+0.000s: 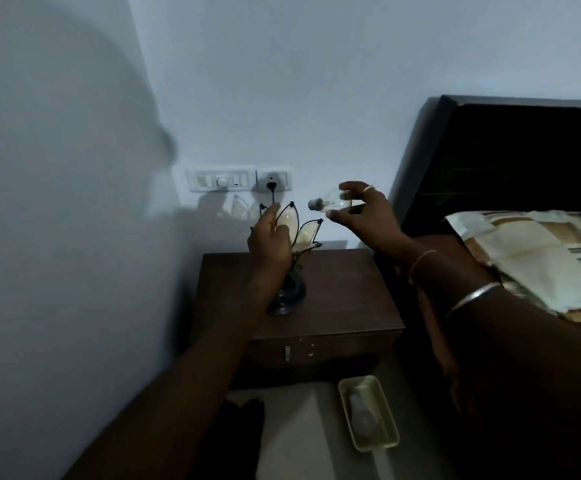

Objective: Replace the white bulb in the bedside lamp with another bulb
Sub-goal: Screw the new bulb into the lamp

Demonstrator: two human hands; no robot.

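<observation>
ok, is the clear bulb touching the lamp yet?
Apart. Head view shows bare wall between the metal cap of the clear bulb and the nearest petal of the lamp; the right hand holds the bulb.

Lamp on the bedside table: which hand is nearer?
Left. The left hand holds a petal of the lamp; the right hand is off to its right, apart, holding the clear bulb.

Dim bedroom corner
Pale walls [316, 81] meet behind a dark wooden table [344, 292]; a switch panel [221, 180] sits above it, a dark headboard [507, 161] beside it
</observation>
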